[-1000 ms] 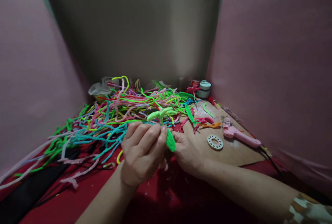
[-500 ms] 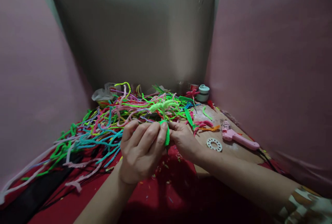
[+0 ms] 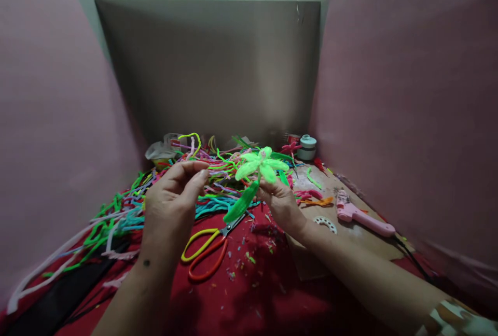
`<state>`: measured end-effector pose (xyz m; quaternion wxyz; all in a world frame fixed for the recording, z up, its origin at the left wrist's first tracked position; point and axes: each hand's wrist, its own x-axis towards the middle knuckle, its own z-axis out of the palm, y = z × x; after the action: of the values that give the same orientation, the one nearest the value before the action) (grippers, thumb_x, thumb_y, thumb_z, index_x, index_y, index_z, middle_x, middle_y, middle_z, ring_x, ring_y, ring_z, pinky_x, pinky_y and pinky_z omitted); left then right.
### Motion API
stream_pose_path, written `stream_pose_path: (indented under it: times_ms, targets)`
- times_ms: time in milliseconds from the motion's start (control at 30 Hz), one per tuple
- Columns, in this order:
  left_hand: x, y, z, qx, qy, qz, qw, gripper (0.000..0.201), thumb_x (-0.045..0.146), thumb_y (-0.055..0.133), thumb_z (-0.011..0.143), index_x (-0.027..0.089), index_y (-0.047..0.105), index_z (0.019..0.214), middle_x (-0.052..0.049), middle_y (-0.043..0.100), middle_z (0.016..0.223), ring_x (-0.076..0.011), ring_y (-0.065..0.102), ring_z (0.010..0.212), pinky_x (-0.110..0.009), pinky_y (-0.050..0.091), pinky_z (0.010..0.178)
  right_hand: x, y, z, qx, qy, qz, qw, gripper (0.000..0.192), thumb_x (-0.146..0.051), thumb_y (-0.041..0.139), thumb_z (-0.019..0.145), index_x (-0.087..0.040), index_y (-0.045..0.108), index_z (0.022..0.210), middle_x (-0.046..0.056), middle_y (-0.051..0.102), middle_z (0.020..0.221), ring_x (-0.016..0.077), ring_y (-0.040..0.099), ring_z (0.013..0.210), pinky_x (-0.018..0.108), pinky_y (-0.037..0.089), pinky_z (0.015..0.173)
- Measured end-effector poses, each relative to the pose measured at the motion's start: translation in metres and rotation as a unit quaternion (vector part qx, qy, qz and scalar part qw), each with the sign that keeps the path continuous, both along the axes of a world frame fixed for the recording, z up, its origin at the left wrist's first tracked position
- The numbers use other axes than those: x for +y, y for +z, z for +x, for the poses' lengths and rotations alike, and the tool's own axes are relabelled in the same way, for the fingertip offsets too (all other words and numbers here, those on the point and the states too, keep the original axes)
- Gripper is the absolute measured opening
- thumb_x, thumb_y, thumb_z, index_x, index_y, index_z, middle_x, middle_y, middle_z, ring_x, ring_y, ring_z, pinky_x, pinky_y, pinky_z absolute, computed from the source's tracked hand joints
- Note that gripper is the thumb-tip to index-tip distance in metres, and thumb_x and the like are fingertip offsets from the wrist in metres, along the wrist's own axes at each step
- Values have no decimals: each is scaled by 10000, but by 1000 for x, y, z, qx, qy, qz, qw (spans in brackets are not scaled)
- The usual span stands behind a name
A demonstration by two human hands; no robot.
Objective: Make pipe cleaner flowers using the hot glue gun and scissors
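The right hand (image 3: pixel 280 202) pinches a green pipe-cleaner flower (image 3: pixel 261 165) at its stem, just right of frame centre, above the table (image 3: pixel 272 294). The petals are shaped and a leaf (image 3: pixel 241 207) hangs below them, so it looks nearly finished; any trimming left is hard to judge. The left hand (image 3: pixel 171 206) hovers beside it, fingers loosely curled, holding nothing. Scissors (image 3: pixel 206 248) lie underneath. A small pot (image 3: pixel 307 141) stands at the back, contents unseen.
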<state>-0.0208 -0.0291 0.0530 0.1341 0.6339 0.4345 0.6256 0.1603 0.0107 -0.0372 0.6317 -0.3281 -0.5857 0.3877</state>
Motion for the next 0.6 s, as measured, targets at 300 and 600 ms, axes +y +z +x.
stream_pose_path:
  times_ms: [300,600]
  targets:
    - [-17,-11,16,-35,-262,-335,904,318,450,654,722,144,649,635,35,465,412,-32,337,344,-150,209,333,-9,1,3,-50,-6,59,997,159,-301,601,812,-257,717,911,10,681,949,188,591,864,320,441,821]
    - [-21,-29,43,-223,-346,-391,823,232,318,676,728,113,640,624,14,504,337,-27,355,262,-131,225,305,-18,-7,-1,-46,0,42,998,166,-302,592,816,-213,670,698,-5,608,673,143,531,652,286,439,681]
